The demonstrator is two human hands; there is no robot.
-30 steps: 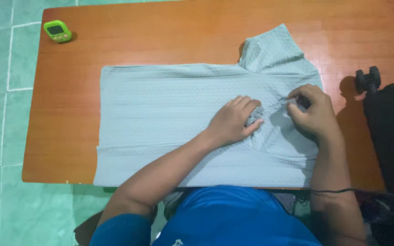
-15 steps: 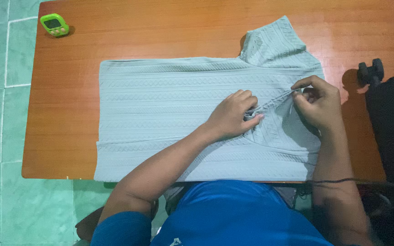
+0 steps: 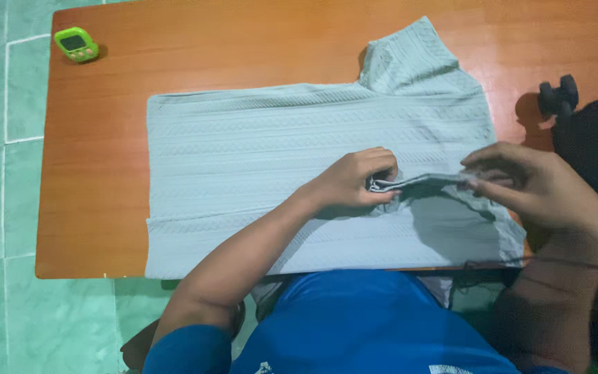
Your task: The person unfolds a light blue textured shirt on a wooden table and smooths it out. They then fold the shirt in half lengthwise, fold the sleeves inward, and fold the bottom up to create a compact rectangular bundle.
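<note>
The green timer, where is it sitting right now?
In the head view the green timer sits on the far left corner of the wooden table, apart from the grey garment and both hands.

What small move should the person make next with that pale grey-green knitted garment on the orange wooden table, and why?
Probably carry the pinched fold across. The left hand and the right hand each grip one end of a raised ridge of the pale grey-green knitted garment, stretched taut between them above the flat cloth. Laying it down evenly seems the natural next step.
</note>
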